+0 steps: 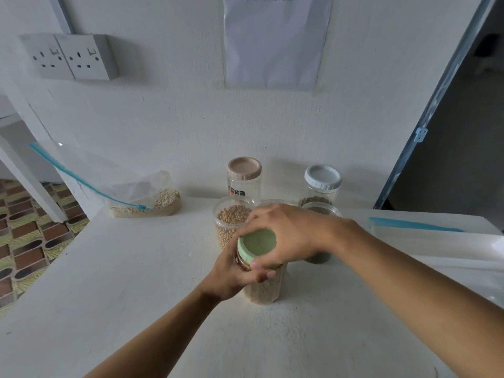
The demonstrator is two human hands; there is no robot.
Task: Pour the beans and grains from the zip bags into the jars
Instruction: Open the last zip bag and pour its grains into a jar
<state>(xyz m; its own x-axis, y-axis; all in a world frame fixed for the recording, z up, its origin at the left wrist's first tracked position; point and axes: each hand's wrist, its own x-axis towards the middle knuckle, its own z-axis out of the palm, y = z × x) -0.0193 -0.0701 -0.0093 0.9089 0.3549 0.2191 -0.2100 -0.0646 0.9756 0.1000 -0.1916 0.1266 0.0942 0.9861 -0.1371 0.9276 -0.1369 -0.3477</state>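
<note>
Jar [263, 289] of pale grain is standing mid-way across the white table [136, 268], the fingers of the right hand [286, 233] clamping round its green lid [257, 245] and the left hand [231, 279] gripping the neck just below. Just behind, an open soybean jar [231, 216] is crowding the hands, with a pink-lidded jar [244, 170] and a white-lidded jar [323, 177] beyond and a grain-filled zip bag [147, 197] leaning at left. The right wrist is hiding most of a dark-filled jar [319, 257].

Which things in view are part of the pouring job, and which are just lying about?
Job: green-lid jar, held by the left grip, with the right grip holding its lid; grain bag; open bean jar; pink-lid jar; white-lid jar; flat bag.
Lying about: sockets; wall sheet.
</note>
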